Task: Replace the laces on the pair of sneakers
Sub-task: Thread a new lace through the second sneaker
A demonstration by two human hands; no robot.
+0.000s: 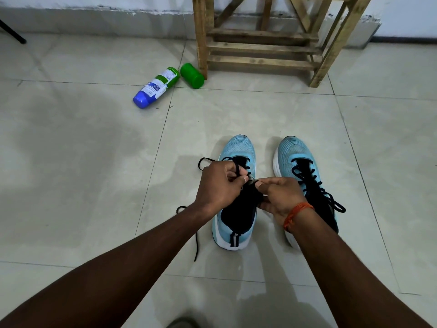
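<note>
floor: pale glossy tiles | wall: white, grey skirting | wooden stand: against wall

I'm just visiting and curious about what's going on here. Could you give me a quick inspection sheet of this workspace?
Surface: pale tiled floor.
Job's things: part-laced sneaker and laced sneaker side by side, toes pointing away; black lace trails onto the floor.
Clutter: bottle lying on its side, green cap beside it.
Hands: left hand grips the lace; right hand pinches the part-laced sneaker's upper.
Cables: nothing seen.
Surroundings: wooden stool against the wall.
</note>
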